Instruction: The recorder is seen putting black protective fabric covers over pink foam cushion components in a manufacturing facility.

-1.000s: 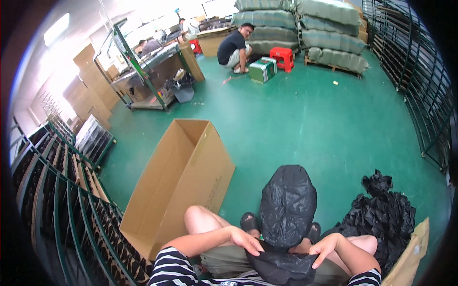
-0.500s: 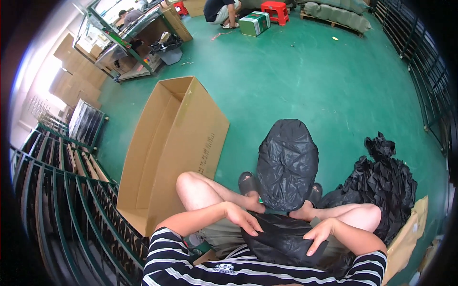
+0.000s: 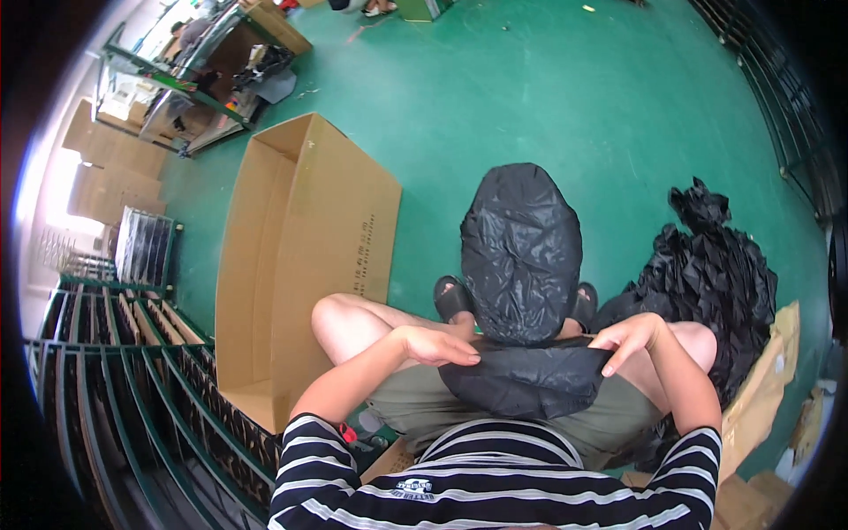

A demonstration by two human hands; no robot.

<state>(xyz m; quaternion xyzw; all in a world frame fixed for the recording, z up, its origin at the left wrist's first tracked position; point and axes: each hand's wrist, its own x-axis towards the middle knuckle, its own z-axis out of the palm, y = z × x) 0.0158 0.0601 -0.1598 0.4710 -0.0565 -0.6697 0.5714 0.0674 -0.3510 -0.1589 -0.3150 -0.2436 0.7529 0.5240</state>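
Across my lap lies a black plastic bag (image 3: 530, 387), rounded and puffed along its near side. My left hand (image 3: 440, 346) pinches its far edge at the left corner, fingers and thumb together. At the right corner, my right hand (image 3: 629, 341) grips the same edge between thumb and fingers. The edge stretches between the two hands. Just beyond it, between my feet, stands a large oval bundle (image 3: 521, 252) covered in wrinkled black plastic. What is inside the bundle is hidden, and its near end meets the bag.
A long open cardboard box (image 3: 340, 234) stands at my left, beside metal racks (image 3: 132, 389). Crumpled black plastic (image 3: 707, 283) is heaped at my right, next to brown paper or card (image 3: 764, 389). A workbench (image 3: 199, 88) stands far left; another person's feet show at the top.
Both hands have moved away from my body, drawing the bag's edge taut toward the oval bundle. The bag now lies more spread out. My view has tilted downward.
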